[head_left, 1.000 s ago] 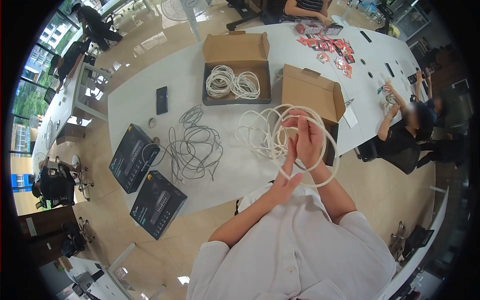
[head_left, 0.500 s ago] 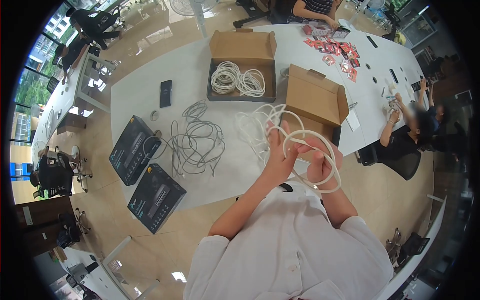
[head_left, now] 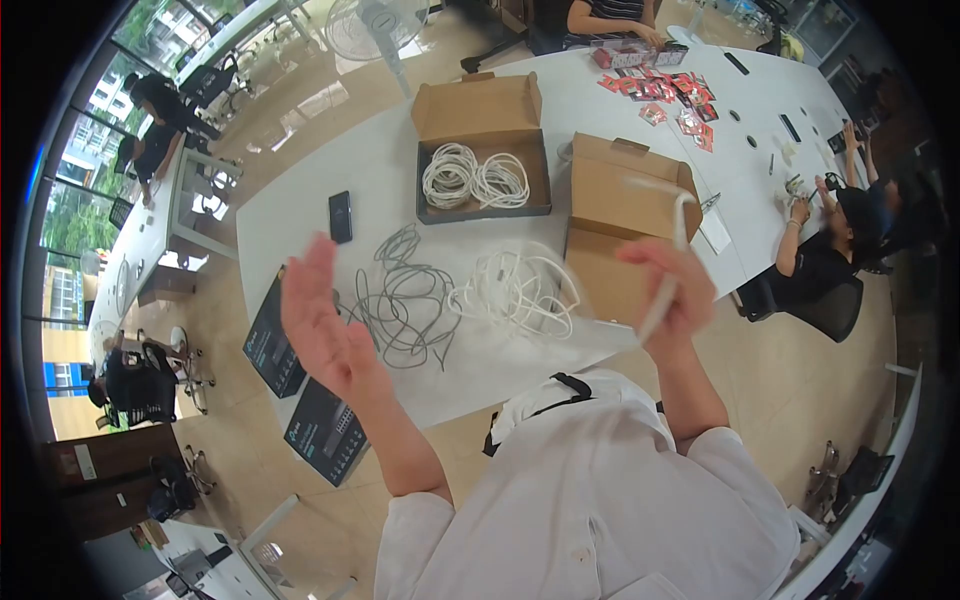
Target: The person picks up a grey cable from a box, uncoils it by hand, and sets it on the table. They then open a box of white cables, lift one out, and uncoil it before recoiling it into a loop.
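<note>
My left hand [head_left: 330,325] is raised above the left part of the table, fingers stretched and apart, with nothing in it. It covers part of two dark printed boxes, one box [head_left: 268,340] behind it and another box [head_left: 325,440] below it. My right hand [head_left: 682,295] is closed around a white cable [head_left: 683,215], which is smeared by motion and sticks out above and below the fist. Between the hands lies a loose heap of white cable [head_left: 520,290]. Left of that heap spreads a tangle of grey cable [head_left: 400,305].
An open box [head_left: 482,205] holds two white cable coils. Beside it stands another open cardboard box [head_left: 635,185], partly behind my right hand. A phone [head_left: 341,217] lies on the left. Red packets [head_left: 680,95] lie farther back, and people sit along the table's far and right sides.
My left hand has let go of the white cable loops and swung left, opening. My right hand has moved slightly right with the cable. The view has shifted a little.
</note>
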### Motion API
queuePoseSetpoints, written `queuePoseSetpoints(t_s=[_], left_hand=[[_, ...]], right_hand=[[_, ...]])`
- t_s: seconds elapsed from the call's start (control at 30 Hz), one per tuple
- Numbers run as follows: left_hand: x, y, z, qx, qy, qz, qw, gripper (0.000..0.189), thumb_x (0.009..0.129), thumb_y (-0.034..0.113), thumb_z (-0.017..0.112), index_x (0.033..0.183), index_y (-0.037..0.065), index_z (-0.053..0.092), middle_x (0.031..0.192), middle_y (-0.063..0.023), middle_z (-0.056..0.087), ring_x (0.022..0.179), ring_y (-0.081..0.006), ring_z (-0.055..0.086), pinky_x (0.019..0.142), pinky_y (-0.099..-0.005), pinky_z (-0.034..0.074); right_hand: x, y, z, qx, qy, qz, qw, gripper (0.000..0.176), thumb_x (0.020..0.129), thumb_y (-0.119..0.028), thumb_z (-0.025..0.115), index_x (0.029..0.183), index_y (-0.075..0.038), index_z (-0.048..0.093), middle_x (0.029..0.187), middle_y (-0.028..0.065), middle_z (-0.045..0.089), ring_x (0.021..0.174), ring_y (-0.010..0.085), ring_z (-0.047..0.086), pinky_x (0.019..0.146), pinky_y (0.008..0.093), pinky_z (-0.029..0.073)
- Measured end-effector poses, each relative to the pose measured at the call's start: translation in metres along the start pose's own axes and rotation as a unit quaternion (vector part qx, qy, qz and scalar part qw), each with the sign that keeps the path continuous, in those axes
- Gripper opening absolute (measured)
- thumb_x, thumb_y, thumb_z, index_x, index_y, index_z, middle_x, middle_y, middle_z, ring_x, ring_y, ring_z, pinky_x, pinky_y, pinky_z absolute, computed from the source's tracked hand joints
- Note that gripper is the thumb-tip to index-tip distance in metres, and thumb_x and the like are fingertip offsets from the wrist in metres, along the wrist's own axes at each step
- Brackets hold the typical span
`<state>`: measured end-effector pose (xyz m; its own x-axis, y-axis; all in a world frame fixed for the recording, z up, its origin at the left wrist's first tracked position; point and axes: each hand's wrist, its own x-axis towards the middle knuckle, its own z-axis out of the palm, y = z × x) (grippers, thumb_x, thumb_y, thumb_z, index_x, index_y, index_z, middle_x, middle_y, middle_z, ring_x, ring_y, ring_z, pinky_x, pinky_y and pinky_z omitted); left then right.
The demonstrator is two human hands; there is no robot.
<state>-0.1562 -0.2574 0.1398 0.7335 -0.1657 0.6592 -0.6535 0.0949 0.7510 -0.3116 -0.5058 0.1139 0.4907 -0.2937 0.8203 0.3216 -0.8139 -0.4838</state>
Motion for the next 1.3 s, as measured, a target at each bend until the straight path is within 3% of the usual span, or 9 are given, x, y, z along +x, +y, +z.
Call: queuePoseSetpoints(t_s=[0.2, 0.27, 0.4, 0.47, 0.63, 0.9, 0.97, 1.17, 1.3], left_hand=[[-0.076, -0.135, 0.019, 0.103, -0.106, -0.371, 0.917, 0.041, 0.092, 0.016, 0.057, 0.127, -0.003, 0.048, 0.12, -0.0157, 0.058, 0.113, -0.0236, 0.054, 0.098, -0.0313, 0.038], [-0.139, -0.193, 0.022, 0.132, -0.12, -0.432, 0.884, 0.043, 0.09, 0.014, 0.059, 0.128, -0.001, 0.048, 0.121, -0.0171, 0.056, 0.112, -0.0258, 0.054, 0.097, -0.0318, 0.04], [-0.195, -0.235, 0.038, 0.146, -0.208, -0.457, 0.852, 0.053, 0.081, 0.014, 0.064, 0.128, -0.002, 0.047, 0.126, -0.0211, 0.053, 0.118, -0.0303, 0.051, 0.099, -0.0372, 0.04], [-0.194, -0.248, 0.046, 0.242, -0.37, -0.311, 0.841, 0.063, 0.075, 0.019, 0.068, 0.13, -0.001, 0.046, 0.126, -0.0212, 0.053, 0.119, -0.0359, 0.049, 0.099, -0.041, 0.04], [-0.167, -0.228, 0.096, 0.412, -0.632, -0.234, 0.614, 0.083, 0.065, 0.038, 0.076, 0.132, 0.004, 0.044, 0.124, -0.0185, 0.055, 0.116, -0.0393, 0.05, 0.097, -0.0444, 0.042], [-0.244, -0.281, 0.086, 0.404, -0.525, -0.254, 0.705, 0.11, 0.056, 0.037, 0.086, 0.142, 0.006, 0.024, 0.128, -0.0211, 0.05, 0.119, -0.0368, 0.049, 0.097, -0.0426, 0.043], [-0.237, -0.25, 0.095, 0.475, -0.535, -0.26, 0.648, 0.106, 0.06, 0.034, 0.084, 0.143, 0.006, 0.023, 0.133, -0.0191, 0.047, 0.119, -0.035, 0.049, 0.093, -0.0445, 0.043], [-0.241, -0.256, 0.089, 0.489, -0.428, -0.189, 0.736, 0.054, 0.078, 0.017, 0.068, 0.127, 0.002, 0.049, 0.113, -0.0188, 0.06, 0.097, -0.0327, 0.061, 0.081, -0.0453, 0.046], [-0.197, -0.258, 0.081, 0.367, -0.236, -0.142, 0.889, 0.024, 0.089, 0.013, 0.057, 0.107, -0.003, 0.059, 0.088, -0.0181, 0.064, 0.079, -0.0322, 0.062, 0.066, -0.0367, 0.047]], right_hand=[[-0.058, 0.068, 0.017, -0.114, -0.386, 0.18, 0.898, 0.03, 0.079, -0.001, 0.055, 0.109, -0.003, 0.059, 0.095, 0.0178, 0.064, 0.087, 0.0354, 0.061, 0.075, 0.0411, 0.051], [-0.104, 0.089, 0.011, -0.082, -0.417, 0.236, 0.874, 0.025, 0.082, -0.01, 0.055, 0.106, -0.003, 0.06, 0.098, 0.0193, 0.063, 0.092, 0.0378, 0.059, 0.079, 0.0469, 0.048], [-0.158, 0.1, -0.019, -0.087, -0.427, 0.298, 0.849, 0.026, 0.084, -0.012, 0.055, 0.107, -0.002, 0.058, 0.099, 0.0174, 0.062, 0.093, 0.0375, 0.06, 0.079, 0.0461, 0.048], [-0.169, 0.094, -0.032, -0.113, -0.441, 0.323, 0.83, 0.027, 0.084, -0.013, 0.056, 0.109, -0.002, 0.057, 0.101, 0.0166, 0.062, 0.094, 0.0371, 0.06, 0.08, 0.0455, 0.049], [-0.17, 0.09, -0.046, -0.153, -0.393, 0.324, 0.847, 0.016, 0.084, -0.014, 0.055, 0.094, -0.003, 0.06, 0.094, 0.0157, 0.062, 0.087, 0.0339, 0.062, 0.073, 0.0442, 0.051], [-0.188, 0.106, -0.058, -0.179, -0.428, 0.352, 0.813, 0.022, 0.082, -0.017, 0.06, 0.099, -0.003, 0.06, 0.095, 0.0136, 0.063, 0.09, 0.0321, 0.063, 0.076, 0.0442, 0.051], [-0.204, 0.111, -0.055, -0.192, -0.449, 0.353, 0.798, 0.024, 0.08, -0.019, 0.063, 0.098, -0.003, 0.058, 0.097, 0.0127, 0.062, 0.092, 0.0329, 0.062, 0.077, 0.0457, 0.05], [-0.216, 0.121, -0.054, -0.18, -0.494, 0.349, 0.776, 0.032, 0.081, -0.019, 0.063, 0.109, -0.003, 0.059, 0.099, 0.0148, 0.065, 0.094, 0.0321, 0.064, 0.076, 0.0442, 0.052], [-0.211, 0.128, -0.053, -0.167, -0.477, 0.354, 0.787, 0.032, 0.082, -0.019, 0.062, 0.11, -0.004, 0.059, 0.098, 0.0153, 0.065, 0.094, 0.0324, 0.064, 0.078, 0.0444, 0.052]])
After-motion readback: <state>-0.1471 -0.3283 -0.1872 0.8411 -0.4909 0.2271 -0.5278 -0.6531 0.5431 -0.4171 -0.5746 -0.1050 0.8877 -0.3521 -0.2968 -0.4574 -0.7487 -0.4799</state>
